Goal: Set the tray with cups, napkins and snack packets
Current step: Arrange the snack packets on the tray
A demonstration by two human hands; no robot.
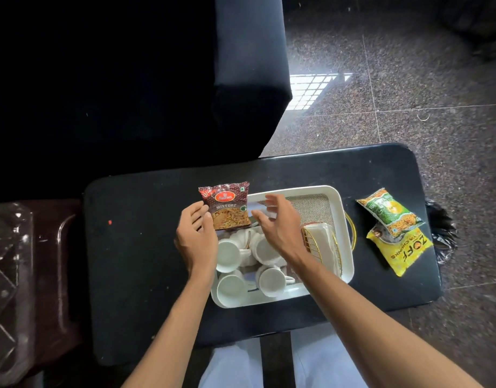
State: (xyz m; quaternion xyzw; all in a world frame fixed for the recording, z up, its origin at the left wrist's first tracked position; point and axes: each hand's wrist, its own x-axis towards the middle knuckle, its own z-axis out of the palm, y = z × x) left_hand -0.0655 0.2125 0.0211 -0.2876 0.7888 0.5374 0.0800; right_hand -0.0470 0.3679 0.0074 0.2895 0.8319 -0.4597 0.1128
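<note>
A white tray lies on a black padded table. Several white cups stand in its near left part, and a gold wire holder with white napkins sits at its right side. My left hand pinches the lower left corner of a maroon mixture snack packet, holding it over the tray's far left corner. My right hand hovers over the tray with fingers spread, just right of the packet and holding nothing. A green packet and a yellow packet lie on the table right of the tray.
A dark sofa fills the far left. A brown tray with clear plastic sits left of the table. Speckled stone floor lies beyond and to the right, with a black bag at the table's right edge.
</note>
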